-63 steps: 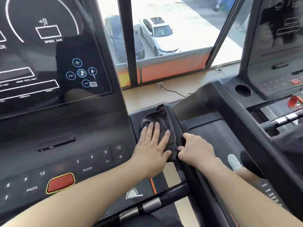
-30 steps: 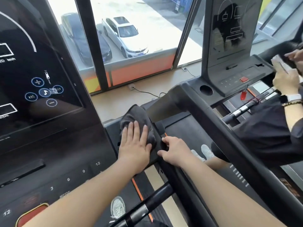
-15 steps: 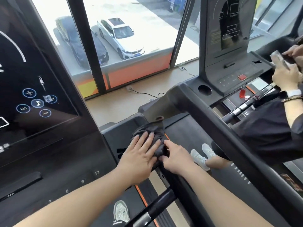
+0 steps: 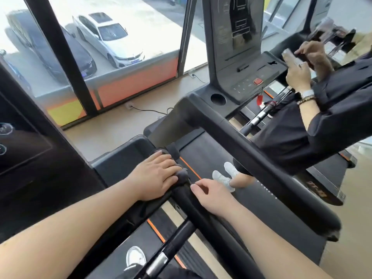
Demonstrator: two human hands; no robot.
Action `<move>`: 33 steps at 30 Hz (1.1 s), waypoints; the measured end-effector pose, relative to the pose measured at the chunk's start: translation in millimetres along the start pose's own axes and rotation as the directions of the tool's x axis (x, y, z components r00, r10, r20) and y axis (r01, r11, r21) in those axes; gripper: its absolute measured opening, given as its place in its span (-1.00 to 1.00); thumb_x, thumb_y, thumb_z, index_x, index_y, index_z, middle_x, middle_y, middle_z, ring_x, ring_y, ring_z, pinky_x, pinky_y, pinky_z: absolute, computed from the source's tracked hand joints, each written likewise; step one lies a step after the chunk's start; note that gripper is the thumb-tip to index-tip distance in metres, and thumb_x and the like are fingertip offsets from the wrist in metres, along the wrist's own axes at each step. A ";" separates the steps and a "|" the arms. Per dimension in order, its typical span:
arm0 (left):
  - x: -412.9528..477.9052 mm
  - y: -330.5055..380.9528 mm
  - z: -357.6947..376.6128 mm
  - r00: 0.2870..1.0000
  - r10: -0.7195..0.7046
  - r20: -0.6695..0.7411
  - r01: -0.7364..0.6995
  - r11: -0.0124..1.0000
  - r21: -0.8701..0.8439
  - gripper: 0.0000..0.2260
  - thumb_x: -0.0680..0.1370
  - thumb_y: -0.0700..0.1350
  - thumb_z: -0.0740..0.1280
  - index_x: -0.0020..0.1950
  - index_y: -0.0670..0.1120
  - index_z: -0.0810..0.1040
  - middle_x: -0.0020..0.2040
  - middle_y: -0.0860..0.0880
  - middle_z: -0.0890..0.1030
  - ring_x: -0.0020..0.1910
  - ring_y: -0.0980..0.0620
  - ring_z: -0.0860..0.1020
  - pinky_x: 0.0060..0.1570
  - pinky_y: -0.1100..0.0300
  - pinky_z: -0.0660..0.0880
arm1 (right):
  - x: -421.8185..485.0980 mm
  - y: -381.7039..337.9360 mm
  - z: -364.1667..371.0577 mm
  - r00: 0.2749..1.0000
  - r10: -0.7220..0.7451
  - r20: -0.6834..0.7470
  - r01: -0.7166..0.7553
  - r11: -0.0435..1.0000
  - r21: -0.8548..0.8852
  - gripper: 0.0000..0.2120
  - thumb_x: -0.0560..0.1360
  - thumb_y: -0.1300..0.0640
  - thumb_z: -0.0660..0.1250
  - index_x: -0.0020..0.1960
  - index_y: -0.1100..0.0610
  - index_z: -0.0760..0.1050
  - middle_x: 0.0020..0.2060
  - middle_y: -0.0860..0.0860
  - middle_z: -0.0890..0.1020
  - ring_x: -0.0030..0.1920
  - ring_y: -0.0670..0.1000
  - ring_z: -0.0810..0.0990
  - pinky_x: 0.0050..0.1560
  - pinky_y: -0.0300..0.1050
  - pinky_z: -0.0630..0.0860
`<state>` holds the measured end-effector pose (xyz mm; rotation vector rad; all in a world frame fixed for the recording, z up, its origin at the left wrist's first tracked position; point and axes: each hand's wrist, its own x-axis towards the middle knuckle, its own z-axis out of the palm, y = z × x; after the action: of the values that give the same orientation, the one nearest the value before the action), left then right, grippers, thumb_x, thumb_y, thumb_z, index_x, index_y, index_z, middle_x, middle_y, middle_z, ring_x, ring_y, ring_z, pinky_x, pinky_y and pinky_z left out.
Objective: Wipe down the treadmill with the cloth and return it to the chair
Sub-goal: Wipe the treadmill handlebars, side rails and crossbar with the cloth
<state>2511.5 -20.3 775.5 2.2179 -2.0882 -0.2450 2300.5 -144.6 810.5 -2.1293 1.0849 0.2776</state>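
Left grip [image 4: 155, 174]: fingers straight and together, palm flat, pressing the dark cloth [image 4: 182, 175] onto the treadmill [image 4: 120, 164] side ledge at frame centre, with cloth bunching out past the fingertips. Right grip [image 4: 213, 196]: fingers loosely bent, holding nothing, resting on the black handrail [image 4: 187, 206] just beside the cloth. At right of frame, a person [image 4: 291, 141] in dark clothes holds a phone [image 4: 291, 57]; parked cars [image 4: 108, 37] upper left.

Almost nothing can be read. Short orange lettering on the black side rail of the neighbouring treadmill [image 4: 315, 188], lower right of the frame, is blurred. The blue licence plate of the white car [image 4: 134, 61], upper left, and the faint white print on the tall dark console screen [image 4: 235, 27], top centre, are illegible.
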 end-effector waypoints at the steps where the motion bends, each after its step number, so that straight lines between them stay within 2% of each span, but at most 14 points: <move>1: 5.7 -7.8 -4.9 0.997 -0.076 -0.002 0.076 0.997 0.022 -0.53 0.68 0.21 -0.07 0.40 0.15 0.50 0.34 0.13 0.55 0.47 0.01 0.35 0.58 0.04 -0.03 | -4.2 4.2 -0.1 1.000 0.015 0.001 -0.015 1.000 0.014 -0.67 0.55 -0.25 0.25 0.07 -0.05 0.63 -0.13 -0.20 0.66 -0.02 -0.12 0.62 0.16 -0.04 0.55; 4: 14.3 16.3 -1.9 0.959 -0.279 -0.056 0.280 0.960 0.012 -0.53 0.68 0.15 -0.05 0.28 0.05 0.60 0.27 0.06 0.59 0.42 -0.09 0.37 0.57 -0.03 -0.04 | -13.8 12.8 3.7 0.999 0.038 -0.021 -0.037 0.998 0.054 -0.75 0.56 -0.20 0.29 0.03 -0.07 0.62 -0.19 -0.21 0.63 -0.07 -0.14 0.60 0.13 -0.07 0.55; 7: -9.7 59.1 12.1 0.996 -0.057 -0.072 0.054 0.997 -0.051 -0.61 0.68 0.11 0.07 0.33 0.03 0.58 0.30 0.04 0.58 0.43 -0.13 0.39 0.57 -0.06 0.02 | -20.9 15.9 9.2 0.999 0.039 -0.038 -0.036 0.996 0.076 -0.80 0.57 -0.16 0.31 -0.05 -0.06 0.60 -0.22 -0.18 0.63 -0.15 -0.17 0.58 0.09 -0.07 0.56; 10: -10.3 31.6 2.8 0.994 0.108 -0.028 -0.108 0.994 -0.004 -0.59 0.69 0.16 0.05 0.45 0.11 0.48 0.39 0.10 0.52 0.48 -0.04 0.37 0.57 -0.01 0.03 | -26.1 18.7 12.3 0.998 0.040 -0.047 -0.036 0.997 0.070 -0.72 0.53 -0.21 0.33 0.06 -0.05 0.62 -0.10 -0.18 0.64 -0.06 -0.15 0.59 0.14 -0.09 0.54; 11: -4.3 17.6 -1.1 0.998 0.060 -0.013 -0.059 0.998 0.020 -0.58 0.70 0.17 0.01 0.48 0.13 0.44 0.42 0.10 0.50 0.50 -0.03 0.33 0.58 0.01 -0.01 | -29.1 19.9 12.1 0.998 0.051 -0.046 -0.048 0.997 0.066 -0.66 0.52 -0.24 0.34 0.12 -0.04 0.61 -0.06 -0.19 0.63 -0.02 -0.15 0.59 0.17 -0.10 0.53; 14: 11.1 -8.6 -4.3 0.955 -0.295 -0.016 0.295 0.955 0.010 -0.54 0.71 0.17 -0.07 0.54 0.13 0.36 0.54 0.06 0.37 0.61 -0.04 0.14 0.60 -0.02 -0.15 | -42.6 23.9 9.4 0.994 0.103 -0.037 -0.102 0.995 0.008 -0.46 0.46 -0.38 0.31 0.29 -0.08 0.54 0.12 -0.22 0.59 0.13 -0.16 0.57 0.23 -0.09 0.52; 16: 10.4 11.6 1.9 0.920 -0.389 -0.049 0.389 0.921 -0.011 -0.54 0.70 0.14 -0.07 0.53 0.11 0.36 0.57 0.04 0.33 0.62 -0.11 0.09 0.60 -0.10 -0.10 | -53.8 28.7 7.9 0.989 0.142 -0.038 -0.145 0.986 -0.088 -0.34 0.41 -0.49 0.24 0.36 -0.13 0.48 0.23 -0.25 0.55 0.24 -0.16 0.54 0.24 -0.08 0.50; 19: -18.8 57.1 16.9 0.989 -0.130 -0.076 0.129 0.991 -0.020 -0.58 0.67 0.12 0.05 0.49 0.09 0.42 0.52 0.00 0.41 0.56 -0.19 0.23 0.56 -0.16 0.09 | -68.0 38.4 11.3 0.982 0.186 -0.037 -0.189 0.978 -0.092 -0.23 0.30 -0.59 0.23 0.35 -0.15 0.48 0.24 -0.27 0.54 0.25 -0.19 0.54 0.25 -0.08 0.51; 22: -22.7 43.0 10.2 0.993 0.108 -0.038 -0.108 0.994 0.014 -0.60 0.68 0.12 0.10 0.47 0.09 0.46 0.44 0.02 0.50 0.47 -0.11 0.38 0.51 -0.09 0.22 | -79.2 46.0 17.0 0.984 0.173 -0.032 -0.175 0.982 -0.072 -0.20 0.23 -0.60 0.32 0.33 -0.18 0.47 0.16 -0.30 0.52 0.20 -0.21 0.51 0.24 -0.09 0.50; 23: -13.7 31.0 8.8 0.994 0.094 -0.057 -0.091 0.995 0.044 -0.61 0.69 0.13 0.07 0.44 0.11 0.49 0.38 0.05 0.54 0.43 -0.07 0.41 0.51 -0.05 0.21 | -82.7 48.3 18.6 0.986 0.165 -0.038 -0.168 0.984 -0.068 -0.16 0.20 -0.59 0.35 0.36 -0.19 0.44 0.16 -0.31 0.50 0.21 -0.21 0.50 0.24 -0.09 0.50; 25: 7.5 11.6 4.9 0.993 -0.089 -0.074 0.093 0.994 0.051 -0.58 0.69 0.14 -0.03 0.35 0.13 0.54 0.28 0.08 0.59 0.38 -0.03 0.42 0.53 -0.02 0.12 | -87.6 53.9 21.1 0.986 0.156 -0.066 -0.160 0.985 -0.063 -0.05 0.16 -0.60 0.37 0.44 -0.17 0.37 0.23 -0.32 0.45 0.29 -0.22 0.46 0.26 -0.08 0.49; 28: 18.3 40.2 13.2 0.945 -0.307 -0.112 0.311 0.950 0.017 -0.53 0.66 0.11 -0.05 0.21 0.04 0.63 0.22 0.03 0.62 0.37 -0.12 0.40 0.54 -0.11 0.06 | -94.1 64.3 24.1 0.983 0.150 -0.106 -0.159 0.984 -0.085 0.06 0.14 -0.60 0.37 0.52 -0.13 0.30 0.31 -0.31 0.40 0.38 -0.21 0.41 0.29 -0.06 0.49; 29: 11.4 64.2 19.7 0.955 -0.271 -0.118 0.271 0.962 -0.011 -0.56 0.65 0.10 -0.01 0.22 0.02 0.63 0.23 0.01 0.62 0.36 -0.16 0.40 0.54 -0.14 0.07 | -97.0 68.5 23.9 0.984 0.143 -0.110 -0.153 0.985 -0.084 0.07 0.14 -0.59 0.37 0.53 -0.12 0.30 0.30 -0.31 0.40 0.38 -0.21 0.41 0.28 -0.06 0.48; 33: -37.2 122.8 39.8 0.986 0.140 -0.094 -0.149 0.984 -0.096 -0.62 0.68 0.09 0.12 0.47 0.09 0.48 0.47 0.06 0.48 0.52 -0.13 0.33 0.55 -0.16 0.13 | -115.4 92.5 22.9 0.987 0.114 -0.116 -0.125 0.988 -0.087 0.07 0.13 -0.57 0.40 0.53 -0.12 0.30 0.28 -0.30 0.41 0.37 -0.22 0.41 0.28 -0.09 0.48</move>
<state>2381.8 10.7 759.6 1.9726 -2.1276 -0.2344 2160.1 -93.5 802.9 -2.1881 1.2899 0.2743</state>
